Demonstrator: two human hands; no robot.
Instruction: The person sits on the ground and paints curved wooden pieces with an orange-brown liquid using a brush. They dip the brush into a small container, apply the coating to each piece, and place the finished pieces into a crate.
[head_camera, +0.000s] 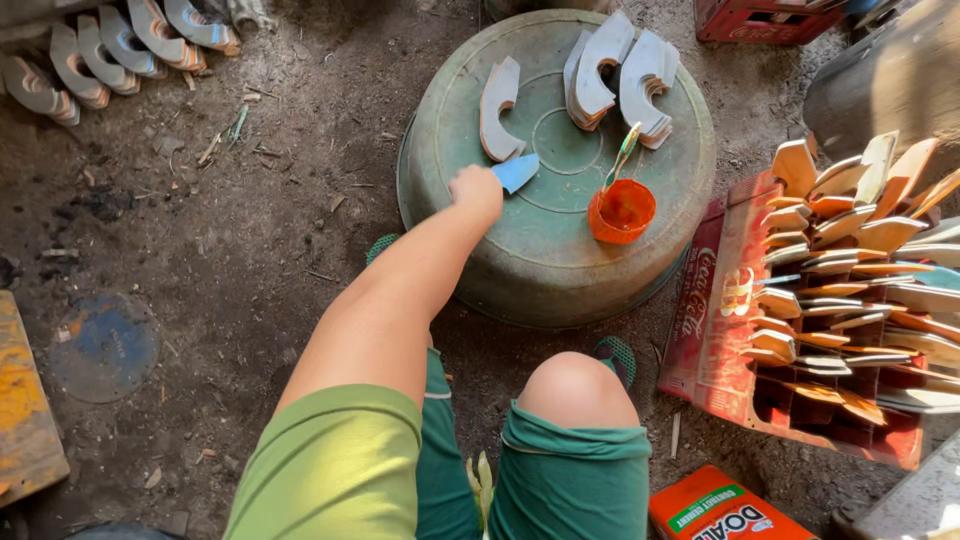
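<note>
Left hand (476, 190) is closed on a blue curved piece (517, 171), held over the upturned green basin (540, 250).

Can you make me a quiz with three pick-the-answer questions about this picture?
1. Where is the orange cup?
A. on the upturned green basin
B. in the red crate
C. on the dirt

2. What colour is the piece in the left hand?
A. red
B. blue
C. yellow

3. How does the basin stand?
A. upright, full
B. on its side
C. bottom up

Answers:
1 A, the cup sits on the basin's flat bottom.
2 B, a blue tip sticks out of the fingers.
3 C, things lie on its base.
</note>
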